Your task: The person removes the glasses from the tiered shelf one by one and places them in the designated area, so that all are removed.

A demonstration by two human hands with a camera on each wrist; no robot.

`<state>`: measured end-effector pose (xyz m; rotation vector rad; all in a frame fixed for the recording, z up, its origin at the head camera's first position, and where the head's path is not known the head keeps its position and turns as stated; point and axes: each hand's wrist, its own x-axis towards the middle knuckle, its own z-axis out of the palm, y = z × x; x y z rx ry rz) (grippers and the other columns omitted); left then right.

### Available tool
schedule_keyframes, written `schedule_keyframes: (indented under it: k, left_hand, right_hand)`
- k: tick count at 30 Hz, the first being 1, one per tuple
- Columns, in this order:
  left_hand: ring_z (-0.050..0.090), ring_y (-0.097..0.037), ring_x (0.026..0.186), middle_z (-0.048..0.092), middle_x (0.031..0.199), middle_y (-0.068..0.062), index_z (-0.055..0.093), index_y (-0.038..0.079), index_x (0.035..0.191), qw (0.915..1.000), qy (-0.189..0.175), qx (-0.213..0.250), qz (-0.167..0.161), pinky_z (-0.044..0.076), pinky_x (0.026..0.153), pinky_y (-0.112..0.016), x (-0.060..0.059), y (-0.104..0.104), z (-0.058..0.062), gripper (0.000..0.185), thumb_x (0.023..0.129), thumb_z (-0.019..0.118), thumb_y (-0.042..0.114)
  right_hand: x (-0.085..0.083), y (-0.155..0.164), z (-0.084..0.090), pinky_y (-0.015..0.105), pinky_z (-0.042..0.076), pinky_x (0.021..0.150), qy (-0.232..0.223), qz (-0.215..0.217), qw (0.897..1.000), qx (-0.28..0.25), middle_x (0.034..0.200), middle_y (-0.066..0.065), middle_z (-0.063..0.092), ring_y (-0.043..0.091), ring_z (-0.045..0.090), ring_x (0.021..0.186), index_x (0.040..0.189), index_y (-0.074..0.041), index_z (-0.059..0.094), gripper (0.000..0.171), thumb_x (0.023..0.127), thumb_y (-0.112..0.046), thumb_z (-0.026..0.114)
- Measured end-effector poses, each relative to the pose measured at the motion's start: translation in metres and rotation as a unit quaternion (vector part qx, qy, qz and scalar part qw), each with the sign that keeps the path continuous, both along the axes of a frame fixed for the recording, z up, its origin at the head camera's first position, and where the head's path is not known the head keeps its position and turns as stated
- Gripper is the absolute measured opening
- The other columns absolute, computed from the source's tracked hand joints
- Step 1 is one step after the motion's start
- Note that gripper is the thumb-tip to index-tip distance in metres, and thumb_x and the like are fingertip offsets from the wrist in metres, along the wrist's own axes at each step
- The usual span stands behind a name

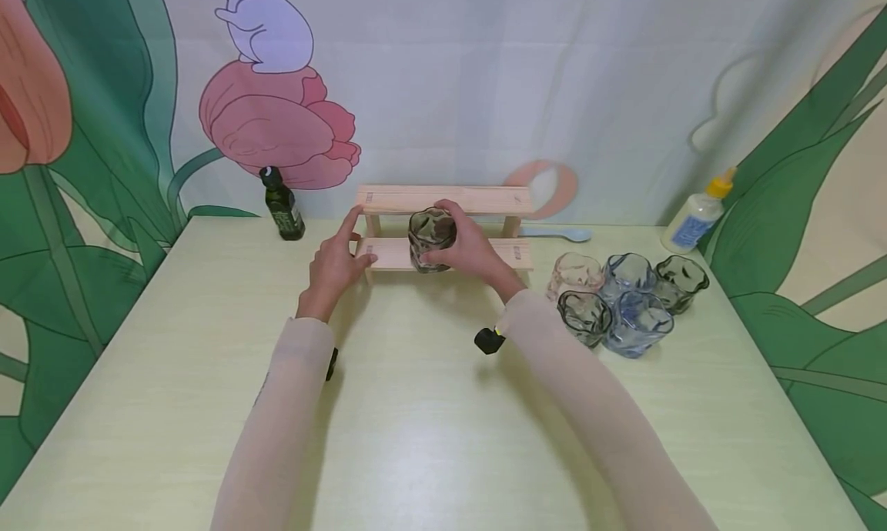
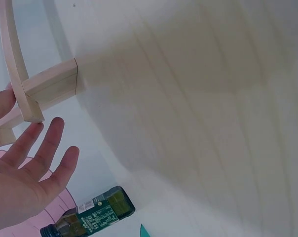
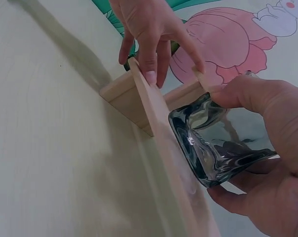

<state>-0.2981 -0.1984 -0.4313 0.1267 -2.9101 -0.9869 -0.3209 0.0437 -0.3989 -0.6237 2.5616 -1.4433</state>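
A small two-tier wooden shelf stands at the back of the table. My right hand grips a smoky grey, wavy-walled glass, thumb on one side and fingers on the other. In the right wrist view the glass is right at the lower board, its base toward the wood. My left hand touches the shelf's left end, with its thumb at the lower board and a fingertip at the upper one. Its other fingers are spread and fairly straight beside the shelf end in the left wrist view.
Several wavy glasses, including a pink one, a blue one and a grey one, cluster on the right. Behind them is a white glue bottle. A dark green bottle stands back left; a pale blue spoon lies right of the shelf.
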Motion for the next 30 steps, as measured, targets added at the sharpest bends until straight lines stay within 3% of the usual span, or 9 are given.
schedule_keyframes:
  k: [5,12,17,30]
  left_hand:
    - [0.065,-0.037,0.106,0.057,0.144,-0.013,0.012,0.043,0.158,1.0000,0.001,0.000,-0.002,0.049,0.084,-0.054,0.000,0.000,0.001,0.089,0.094,0.071,0.024]
    - [0.065,-0.037,0.105,0.057,0.144,-0.013,0.012,0.043,0.159,1.0000,-0.002,0.001,-0.002,0.049,0.083,-0.054,0.001,-0.001,-0.001,0.090,0.093,0.071,0.024]
    - [0.065,-0.037,0.104,0.057,0.143,-0.013,0.013,0.042,0.159,1.0000,0.001,0.001,-0.001,0.049,0.081,-0.052,0.002,-0.001,0.000,0.089,0.094,0.071,0.024]
    - [0.065,-0.037,0.104,0.056,0.144,-0.014,0.012,0.042,0.159,1.0000,0.000,0.002,-0.002,0.048,0.084,-0.053,0.002,0.000,0.001,0.089,0.094,0.070,0.024]
  right_hand:
    - [0.002,0.015,0.010,0.050,0.045,0.101,0.013,-0.001,1.000,0.006,0.137,0.018,0.053,0.033,0.055,0.120,0.151,-0.017,0.033,0.089,0.079,-0.020,0.085]
    - [0.009,0.038,0.020,0.054,0.039,0.108,0.028,-0.011,0.999,0.015,0.160,0.011,0.031,0.034,0.043,0.139,0.152,-0.016,0.033,0.089,0.080,-0.022,0.084]
    - [0.014,0.055,0.028,0.055,0.040,0.106,0.032,-0.026,0.999,0.030,0.159,0.011,0.035,0.035,0.046,0.136,0.153,-0.018,0.033,0.090,0.079,-0.023,0.085]
    - [0.029,0.112,0.036,0.059,0.034,0.109,0.022,-0.072,0.996,0.042,0.161,0.013,0.029,0.037,0.037,0.143,0.154,-0.020,0.029,0.090,0.082,-0.023,0.083]
